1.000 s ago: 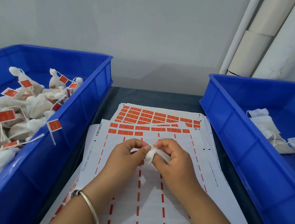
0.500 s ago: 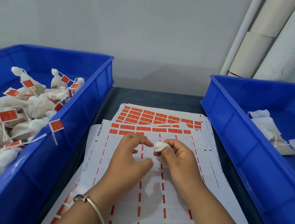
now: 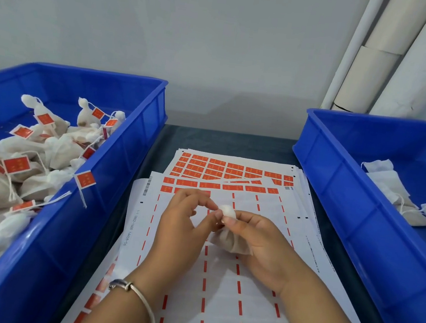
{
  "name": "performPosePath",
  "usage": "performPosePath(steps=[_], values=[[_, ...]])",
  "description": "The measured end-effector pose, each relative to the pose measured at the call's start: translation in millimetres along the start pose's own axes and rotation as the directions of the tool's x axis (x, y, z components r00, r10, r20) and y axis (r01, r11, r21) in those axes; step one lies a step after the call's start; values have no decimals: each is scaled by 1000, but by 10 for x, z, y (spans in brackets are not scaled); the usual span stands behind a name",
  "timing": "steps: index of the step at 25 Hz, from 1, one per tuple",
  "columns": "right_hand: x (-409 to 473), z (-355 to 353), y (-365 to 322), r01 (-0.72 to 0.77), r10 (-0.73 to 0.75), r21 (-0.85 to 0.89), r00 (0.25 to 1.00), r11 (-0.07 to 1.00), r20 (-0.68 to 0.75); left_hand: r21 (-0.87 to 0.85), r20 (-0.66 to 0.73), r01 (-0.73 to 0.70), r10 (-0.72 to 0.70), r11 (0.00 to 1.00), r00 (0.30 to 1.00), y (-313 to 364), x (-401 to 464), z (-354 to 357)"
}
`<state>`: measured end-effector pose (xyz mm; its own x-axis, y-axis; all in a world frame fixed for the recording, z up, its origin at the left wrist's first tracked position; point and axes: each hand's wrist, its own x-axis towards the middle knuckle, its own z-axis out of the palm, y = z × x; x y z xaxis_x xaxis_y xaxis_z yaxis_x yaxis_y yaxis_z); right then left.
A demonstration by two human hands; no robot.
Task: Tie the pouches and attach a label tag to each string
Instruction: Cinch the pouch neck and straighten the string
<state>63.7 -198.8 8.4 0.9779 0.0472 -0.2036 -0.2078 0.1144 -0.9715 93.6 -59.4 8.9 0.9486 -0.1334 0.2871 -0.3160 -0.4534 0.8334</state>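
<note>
Head view gives me two blue crates flanking a dark table (image 3: 225,141). On my left, the left crate (image 3: 114,165) is heaped with tied white pouches (image 3: 55,147), each trailing a string with an orange label tag; one tag (image 3: 85,179) hangs over the crate's inner rim. On my right, the right crate (image 3: 342,193) holds a few flat, untied pouches (image 3: 391,188) with loose strings. Between the crates I see overlapping label sheets (image 3: 218,282): the far ones carry rows of orange stickers (image 3: 221,167), the near one is mostly peeled, showing only red dashes.

Over the near sheet, my right hand (image 3: 260,245) curls around a small filled pouch (image 3: 231,241), pinching its gathered neck so the white tuft (image 3: 228,211) sticks up above the fingers. My left hand (image 3: 183,222), with a silver bangle (image 3: 136,297) on the wrist, has its fingers bent toward that tuft, fingertips just beside it; I cannot tell whether they hold the string.
</note>
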Motion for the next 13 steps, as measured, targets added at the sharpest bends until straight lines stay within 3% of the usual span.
performPosePath(steps=[3, 7, 10, 13], values=[[6, -28, 6, -38, 36, 85, 999, 996, 22, 29, 1, -23, 23, 999, 1000, -4, -9, 2], [34, -67, 12, -62, 50, 323, 998, 944, 46, 34, 80, -157, 154, 987, 985, -17, -49, -10], [43, -74, 21, -43, 34, 293, 999, 955, 35, 111, 79, -244, 236, 964, 969, -8, -61, -3], [50, -48, 47, -40, 41, 207, 999, 978, 0, 169, 12, -224, 225, 960, 974, -34, -38, -31]])
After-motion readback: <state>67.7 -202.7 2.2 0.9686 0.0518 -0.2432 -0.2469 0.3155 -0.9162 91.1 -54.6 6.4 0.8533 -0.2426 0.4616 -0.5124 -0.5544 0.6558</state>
